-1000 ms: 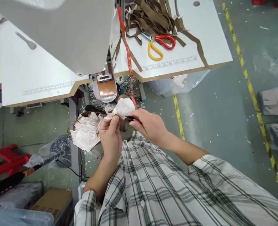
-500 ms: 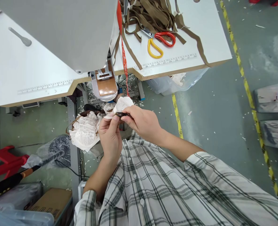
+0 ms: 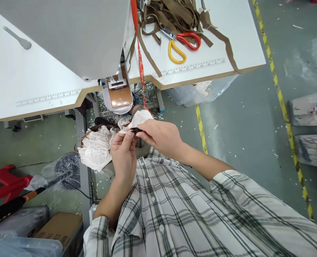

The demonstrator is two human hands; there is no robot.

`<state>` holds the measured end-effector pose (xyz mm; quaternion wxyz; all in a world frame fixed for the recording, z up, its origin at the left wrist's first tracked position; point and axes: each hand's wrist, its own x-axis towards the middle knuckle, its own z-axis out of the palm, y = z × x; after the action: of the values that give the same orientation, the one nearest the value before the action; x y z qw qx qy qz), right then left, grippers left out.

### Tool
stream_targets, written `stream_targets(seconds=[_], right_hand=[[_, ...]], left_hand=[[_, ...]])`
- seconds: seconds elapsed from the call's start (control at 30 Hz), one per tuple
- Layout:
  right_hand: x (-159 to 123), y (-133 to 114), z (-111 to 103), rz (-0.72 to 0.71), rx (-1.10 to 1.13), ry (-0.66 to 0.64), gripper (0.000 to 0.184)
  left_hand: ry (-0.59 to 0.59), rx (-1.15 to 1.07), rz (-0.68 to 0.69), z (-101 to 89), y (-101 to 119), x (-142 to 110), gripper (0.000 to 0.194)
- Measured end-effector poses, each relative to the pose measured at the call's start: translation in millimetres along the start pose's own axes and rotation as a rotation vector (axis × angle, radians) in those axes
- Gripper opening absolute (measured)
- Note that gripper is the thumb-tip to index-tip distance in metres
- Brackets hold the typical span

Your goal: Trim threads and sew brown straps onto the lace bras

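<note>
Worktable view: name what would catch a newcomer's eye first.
Probably the scissors, one handle red and one yellow, lying beside the heap of brown strips on the white tabletop. Next, the bright red ribbon hanging down past the table's front edge.

Single view, worn on head; looks forward and steeply down over checked shirt (image 3: 161, 214), at arm's reach from hands (image 3: 144, 137); sewing machine (image 3: 75, 35) close, across top left.
</note>
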<state>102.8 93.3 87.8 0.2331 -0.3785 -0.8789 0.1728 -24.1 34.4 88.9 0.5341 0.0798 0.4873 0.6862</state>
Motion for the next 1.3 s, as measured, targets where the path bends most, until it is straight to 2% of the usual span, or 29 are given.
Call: stream_targets(seconds=[0.13,0.3,0.43,0.67,0.93,1.3], right_hand=[[-0.5,0.6,0.2,-0.060,0.081,0.015,0.053],[-0.5,3.7,-0.7,0.046,0.117,0.087,0.057],[1.0,1.9,-0.3,0.091,0.087,0.067,0.056],[2.7,-1.4,1.1,0.087,0.046,0.057,0.053],[2.2,-1.3,3.7,0.110,-0.010,0.007,0.061],[0.9,-1.5,2.5,0.132,0.022,-0.058,0.061]], left_hand=[[-0.006,-0.008,-0.021,-1.3,-0.1,1.1,0.013],[0.008,0.006,0.007,0.8,0.0,-0.2,0.014],[0.002,0.016,0.022,3.0,-0.1,-1.5,0.014],[0.008,-0.006,0.042,4.3,-1.9,-2.1,0.015],[0.046,0.023,0.041,4.7,-4.8,-2.0,0.017],[0.017,0.050,0.052,-0.2,-6.7,1.6,0.018]])
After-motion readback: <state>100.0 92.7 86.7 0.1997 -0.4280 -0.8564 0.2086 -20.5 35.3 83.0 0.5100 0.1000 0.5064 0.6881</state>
